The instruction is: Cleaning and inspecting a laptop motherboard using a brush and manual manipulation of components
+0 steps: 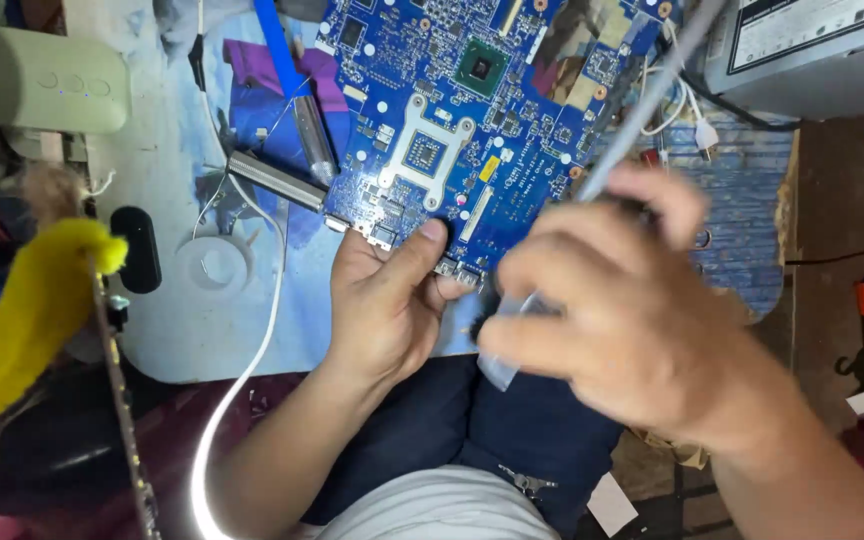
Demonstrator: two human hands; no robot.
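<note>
A blue circuit board [482, 110] lies flat on the pale work surface [167, 330], its far edge cut off by the top of the view; everything else is best placed against it. The left hand [387, 305] grips the board's near edge, thumb lying on top of the blue face and the fingers curled out of sight beneath, so the hand is closed on the board. The right hand [617, 320] hovers over the board's near right corner, blurred with motion; its fingers are bunched closed round a grey slender tool [642, 105] whose shaft runs up across the board's right side and out of the top of the view; what the working end looks like I cannot tell, since the hand hides it, though a pale translucent piece [502, 365] shows below the fingers. Left of the board lie a ribbed grey metal bar [274, 180] and a blue-handled tool [292, 85]; a white cable [252, 350] curves down from there toward the person's lap. Further left a yellow fuzzy thing [37, 310] sits out of focus, too blurred to identify. To the right of the board a grey box [812, 45] is cut off at the corner.
</note>
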